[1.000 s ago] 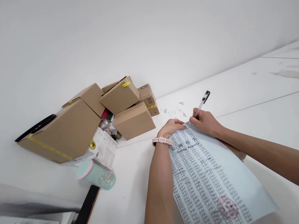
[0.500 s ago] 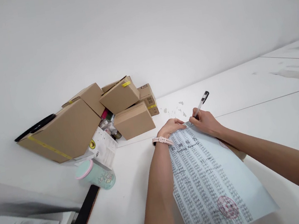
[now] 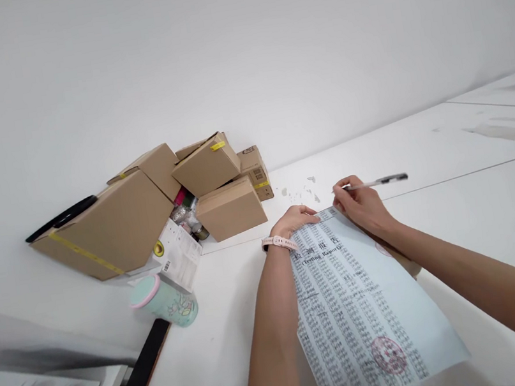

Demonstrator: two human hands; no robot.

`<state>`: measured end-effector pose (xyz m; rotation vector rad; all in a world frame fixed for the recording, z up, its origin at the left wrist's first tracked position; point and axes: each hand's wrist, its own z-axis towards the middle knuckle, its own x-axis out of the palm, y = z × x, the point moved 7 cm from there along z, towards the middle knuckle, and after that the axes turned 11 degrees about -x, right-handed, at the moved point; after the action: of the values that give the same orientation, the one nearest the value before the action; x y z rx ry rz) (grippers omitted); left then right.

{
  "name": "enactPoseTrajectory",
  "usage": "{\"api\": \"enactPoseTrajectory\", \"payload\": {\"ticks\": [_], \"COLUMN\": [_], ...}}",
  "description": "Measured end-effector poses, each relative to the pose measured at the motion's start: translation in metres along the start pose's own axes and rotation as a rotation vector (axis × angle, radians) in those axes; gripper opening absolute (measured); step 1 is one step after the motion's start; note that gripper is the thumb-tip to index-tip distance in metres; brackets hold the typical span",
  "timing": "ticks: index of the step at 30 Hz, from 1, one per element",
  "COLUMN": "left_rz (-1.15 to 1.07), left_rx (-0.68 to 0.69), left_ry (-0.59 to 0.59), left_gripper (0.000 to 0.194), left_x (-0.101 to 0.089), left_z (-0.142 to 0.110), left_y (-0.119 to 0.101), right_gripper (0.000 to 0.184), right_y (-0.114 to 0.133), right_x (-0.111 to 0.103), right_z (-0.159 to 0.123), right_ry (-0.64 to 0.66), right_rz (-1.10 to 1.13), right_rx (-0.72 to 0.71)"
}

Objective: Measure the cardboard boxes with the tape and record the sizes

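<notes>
A bluish sheet of paper, headed "Testing Report" and filled with rows of handwriting and a red round stamp, lies over the table's front edge. My left hand, with a pink-banded watch on its wrist, grips the sheet's top left corner, fingers curled at the edge. In my right hand, just beyond the top right corner, is a pen. It lies nearly level, its black-capped end pointing right, and its tip is off the paper. Something brown shows under the sheet's right side.
Cardboard boxes are stacked against the wall at left. Before them stand a white carton with an avocado picture and a mint cup with a pink rim. A dark flat object lies at the table's left edge.
My right hand has lifted the pen off the sheet and moved slightly right. The pen has swung from steep to nearly level. My left hand stays in place.
</notes>
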<state>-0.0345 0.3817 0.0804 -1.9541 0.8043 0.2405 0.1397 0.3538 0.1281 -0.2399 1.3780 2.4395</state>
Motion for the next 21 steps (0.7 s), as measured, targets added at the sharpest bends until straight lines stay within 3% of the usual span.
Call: {"api": "enactPoseTrajectory", "payload": {"ticks": [4,7,9,12,15,18,21], "left_rz": [0.011,0.025,0.035,0.055,0.077,0.084,0.045], "left_rx": [0.003,0.009,0.010,0.013,0.046,0.138,0.317], "left_ry": [0.010,0.011,0.003,-0.018,-0.064,-0.211,-0.470], "left_gripper": [0.035,0.035,0.035,0.035,0.035,0.034,0.030], "left_x": [-0.002,-0.003,-0.004,-0.003,-0.003,-0.014,-0.036], "left_z": [-0.006,-0.007,-0.007,-0.006,-0.011,-0.031,-0.080], "left_y": [0.000,0.000,0.000,0.000,-0.006,-0.022,-0.041], "right_gripper": [0.031,0.029,0.032,0.040,0.041,0.043,0.042], "right_y": [0.007,-0.003,-0.013,-0.025,-0.016,-0.005,-0.010], "right_x": [-0.040,-0.084,-0.103,-0.091,-0.061,-0.055,-0.086], "right_z": [-0.027,-0.082,-0.126,-0.177,-0.202,-0.203,-0.198], "right_ry": [-0.167,-0.366,-0.390,-0.127,0.061,0.065,0.007], "right_rz": [0.144,0.042,-0.093,-0.093,0.063,0.106,0.085], "right_rx": [-0.028,0.062,0.168,0.301,0.268,0.204,0.195]}}
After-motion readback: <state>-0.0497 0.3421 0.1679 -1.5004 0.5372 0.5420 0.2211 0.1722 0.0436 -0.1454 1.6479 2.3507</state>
